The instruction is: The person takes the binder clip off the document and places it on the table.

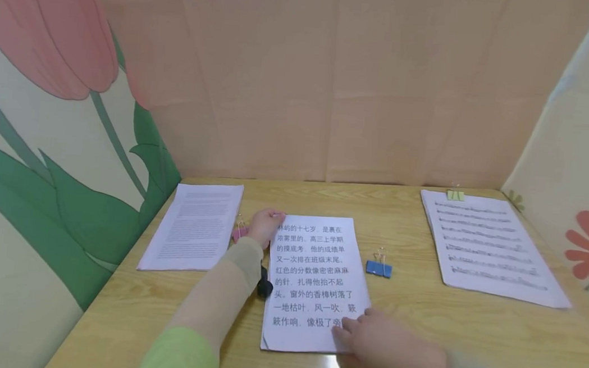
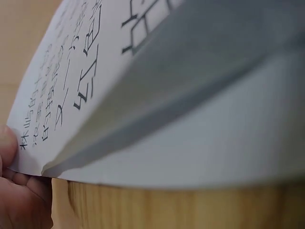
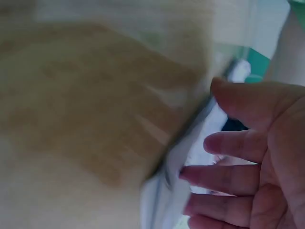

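A stack of white sheets (image 1: 314, 275) with large printed Chinese characters lies in front of me. At its upper left corner, my left hand (image 1: 265, 227) pinches the paper. In the left wrist view the thumb is on top of the sheet (image 2: 190, 157), the fingers are beneath, and a gap shows between layers. My right hand (image 1: 391, 342) is by the lower right corner, fingertips over the edge of the stack. The right wrist view shows that hand (image 3: 257, 162) with fingers loosely extended, gripping nothing. A blue binder clip (image 1: 379, 268) rests right of the stack.
A pink binder clip (image 1: 240, 232) sits beside my left hand, partly hidden. Farther left lies a stack of small-print sheets (image 1: 193, 228). At the right are sheet-music pages (image 1: 493, 249) with a yellow-green binder clip (image 1: 455, 195) on their top edge. Fabric walls surround the wooden table (image 1: 408, 303).
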A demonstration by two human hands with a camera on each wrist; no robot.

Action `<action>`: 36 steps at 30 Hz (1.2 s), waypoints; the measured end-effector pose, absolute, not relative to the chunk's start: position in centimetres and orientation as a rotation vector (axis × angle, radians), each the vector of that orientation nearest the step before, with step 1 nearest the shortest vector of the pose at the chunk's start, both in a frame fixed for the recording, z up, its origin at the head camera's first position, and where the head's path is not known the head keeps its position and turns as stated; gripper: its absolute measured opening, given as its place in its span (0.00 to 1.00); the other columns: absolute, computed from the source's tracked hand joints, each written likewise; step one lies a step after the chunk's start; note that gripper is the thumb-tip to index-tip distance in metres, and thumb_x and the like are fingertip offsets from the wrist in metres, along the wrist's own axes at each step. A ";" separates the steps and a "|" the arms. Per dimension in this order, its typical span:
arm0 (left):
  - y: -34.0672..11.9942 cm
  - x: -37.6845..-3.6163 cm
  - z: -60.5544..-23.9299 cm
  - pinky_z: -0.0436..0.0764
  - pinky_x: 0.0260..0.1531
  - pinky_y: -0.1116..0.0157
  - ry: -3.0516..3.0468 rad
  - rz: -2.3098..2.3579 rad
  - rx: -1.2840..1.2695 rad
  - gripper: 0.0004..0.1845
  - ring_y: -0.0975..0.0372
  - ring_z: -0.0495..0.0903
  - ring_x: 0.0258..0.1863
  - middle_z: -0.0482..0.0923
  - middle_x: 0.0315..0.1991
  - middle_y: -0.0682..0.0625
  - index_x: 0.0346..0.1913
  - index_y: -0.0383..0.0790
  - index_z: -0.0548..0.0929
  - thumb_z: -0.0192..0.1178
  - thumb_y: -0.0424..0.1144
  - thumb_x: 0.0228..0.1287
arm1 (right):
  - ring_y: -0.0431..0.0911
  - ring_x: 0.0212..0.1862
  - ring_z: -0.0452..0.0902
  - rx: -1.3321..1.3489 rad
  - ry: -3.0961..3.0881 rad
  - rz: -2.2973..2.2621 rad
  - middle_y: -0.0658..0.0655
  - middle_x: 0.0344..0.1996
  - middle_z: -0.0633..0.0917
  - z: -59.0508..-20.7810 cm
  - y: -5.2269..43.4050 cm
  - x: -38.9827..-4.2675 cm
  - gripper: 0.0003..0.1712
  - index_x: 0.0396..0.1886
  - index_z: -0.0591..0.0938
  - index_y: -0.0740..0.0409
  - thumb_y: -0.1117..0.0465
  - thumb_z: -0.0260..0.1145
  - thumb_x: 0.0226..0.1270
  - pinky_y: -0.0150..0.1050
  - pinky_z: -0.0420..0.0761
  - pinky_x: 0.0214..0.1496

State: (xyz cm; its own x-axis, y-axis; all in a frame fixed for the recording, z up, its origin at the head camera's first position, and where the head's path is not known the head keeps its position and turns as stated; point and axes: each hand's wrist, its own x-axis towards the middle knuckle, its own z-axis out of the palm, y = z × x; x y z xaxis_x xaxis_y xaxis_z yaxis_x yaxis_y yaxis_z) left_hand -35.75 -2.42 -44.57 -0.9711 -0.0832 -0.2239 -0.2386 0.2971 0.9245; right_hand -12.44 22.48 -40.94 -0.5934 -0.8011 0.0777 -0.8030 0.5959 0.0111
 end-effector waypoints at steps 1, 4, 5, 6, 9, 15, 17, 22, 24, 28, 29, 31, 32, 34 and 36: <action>-2.4 -35.7 -44.6 0.77 0.47 0.60 2.422 1.753 -0.309 0.12 0.58 0.80 0.40 0.82 0.39 0.50 0.49 0.44 0.83 0.59 0.45 0.69 | 0.37 0.18 0.56 1.379 -2.701 0.031 0.38 0.18 0.63 -41.1 22.4 -12.2 0.10 0.31 0.77 0.43 0.47 0.66 0.57 0.32 0.59 0.23; -2.4 -35.5 -44.5 0.77 0.49 0.59 2.439 1.721 -0.322 0.13 0.57 0.79 0.41 0.82 0.40 0.50 0.50 0.44 0.83 0.58 0.45 0.69 | 0.38 0.17 0.52 1.380 -2.610 -0.013 0.40 0.17 0.60 -41.4 22.1 -11.8 0.09 0.29 0.77 0.46 0.49 0.66 0.55 0.32 0.55 0.21; -2.4 -35.4 -44.5 0.76 0.50 0.59 2.444 1.718 -0.315 0.13 0.57 0.79 0.43 0.82 0.42 0.49 0.51 0.44 0.83 0.58 0.45 0.69 | 0.38 0.17 0.52 1.384 -2.587 -0.031 0.41 0.16 0.60 -41.5 22.0 -11.8 0.10 0.29 0.78 0.48 0.49 0.66 0.55 0.32 0.54 0.21; -2.4 -35.4 -44.6 0.76 0.52 0.58 2.451 1.713 -0.311 0.14 0.56 0.79 0.44 0.82 0.43 0.48 0.52 0.44 0.83 0.58 0.45 0.69 | 0.39 0.16 0.51 1.383 -2.573 -0.045 0.41 0.16 0.60 -41.6 21.9 -11.7 0.10 0.30 0.78 0.48 0.49 0.66 0.54 0.32 0.54 0.21; -2.4 -35.3 -44.7 0.72 0.58 0.56 2.474 1.694 -0.270 0.16 0.54 0.77 0.52 0.79 0.52 0.45 0.58 0.41 0.80 0.55 0.40 0.71 | 0.40 0.16 0.51 1.393 -2.551 -0.093 0.43 0.16 0.62 -41.8 21.8 -11.7 0.12 0.31 0.79 0.50 0.48 0.66 0.54 0.33 0.53 0.19; -2.6 -35.3 -44.7 0.60 0.67 0.53 2.568 1.563 -0.193 0.34 0.49 0.63 0.67 0.64 0.68 0.39 0.72 0.39 0.61 0.52 0.23 0.62 | 0.41 0.15 0.50 1.405 -2.524 -0.117 0.44 0.16 0.61 -41.9 21.8 -11.7 0.12 0.31 0.78 0.51 0.49 0.66 0.53 0.33 0.50 0.16; -2.6 -35.0 -44.3 0.58 0.68 0.52 2.608 1.482 -0.166 0.38 0.48 0.61 0.68 0.61 0.70 0.39 0.73 0.39 0.58 0.52 0.21 0.59 | 0.41 0.14 0.50 1.404 -2.538 -0.106 0.44 0.16 0.61 -41.9 21.8 -11.7 0.12 0.30 0.78 0.51 0.49 0.65 0.54 0.33 0.50 0.15; -2.7 -33.6 -43.1 0.54 0.69 0.52 2.719 1.242 -0.036 0.39 0.48 0.57 0.70 0.58 0.71 0.39 0.73 0.40 0.58 0.55 0.23 0.57 | 0.40 0.14 0.51 1.388 -2.606 -0.056 0.43 0.16 0.60 -41.8 21.6 -11.7 0.09 0.28 0.77 0.50 0.50 0.64 0.56 0.33 0.51 0.15; -2.8 -33.0 -43.0 0.52 0.70 0.51 2.731 1.199 0.011 0.39 0.48 0.55 0.71 0.55 0.72 0.38 0.74 0.39 0.57 0.55 0.23 0.57 | 0.40 0.14 0.51 1.379 -2.635 -0.040 0.43 0.16 0.60 -41.8 21.5 -11.7 0.09 0.28 0.77 0.49 0.50 0.64 0.56 0.33 0.52 0.15; -3.2 -31.9 -43.1 0.51 0.70 0.50 2.733 1.170 0.094 0.42 0.46 0.53 0.71 0.52 0.73 0.37 0.74 0.39 0.56 0.56 0.21 0.54 | 0.40 0.14 0.51 1.358 -2.662 -0.037 0.42 0.16 0.59 -41.7 21.5 -11.6 0.09 0.26 0.76 0.48 0.50 0.64 0.55 0.34 0.52 0.14; -3.3 -31.6 -43.1 0.51 0.70 0.50 2.730 1.154 0.101 0.44 0.45 0.52 0.71 0.49 0.73 0.37 0.75 0.40 0.55 0.57 0.22 0.54 | 0.40 0.14 0.51 1.354 -2.660 -0.035 0.42 0.16 0.59 -41.7 21.5 -11.7 0.09 0.25 0.75 0.48 0.51 0.64 0.55 0.33 0.52 0.14; -3.4 -30.9 -43.2 0.52 0.69 0.49 2.723 1.128 0.124 0.46 0.45 0.50 0.72 0.45 0.75 0.38 0.75 0.41 0.54 0.59 0.23 0.52 | 0.40 0.14 0.52 1.344 -2.674 -0.036 0.43 0.16 0.60 -41.8 21.4 -11.8 0.08 0.25 0.75 0.48 0.51 0.63 0.55 0.33 0.52 0.14; -3.5 -30.5 -43.2 0.52 0.69 0.48 2.710 1.114 0.130 0.47 0.44 0.49 0.72 0.42 0.75 0.39 0.76 0.43 0.53 0.60 0.24 0.52 | 0.40 0.14 0.53 1.333 -2.691 -0.048 0.44 0.16 0.62 -41.8 21.4 -11.9 0.08 0.27 0.76 0.49 0.51 0.63 0.56 0.34 0.53 0.14; -3.6 -29.7 -43.1 0.53 0.69 0.48 2.707 1.038 0.172 0.46 0.44 0.48 0.72 0.38 0.76 0.39 0.76 0.44 0.53 0.62 0.28 0.55 | 0.40 0.14 0.54 1.316 -2.721 -0.063 0.45 0.16 0.65 -41.9 21.3 -12.3 0.08 0.29 0.78 0.50 0.51 0.62 0.58 0.34 0.55 0.15; -3.6 -28.8 -42.9 0.55 0.68 0.48 2.749 0.893 0.257 0.43 0.45 0.49 0.72 0.40 0.75 0.39 0.75 0.44 0.55 0.63 0.33 0.57 | 0.40 0.15 0.54 1.292 -2.734 -0.065 0.46 0.17 0.66 -42.0 21.3 -12.9 0.09 0.31 0.79 0.51 0.52 0.60 0.59 0.34 0.56 0.15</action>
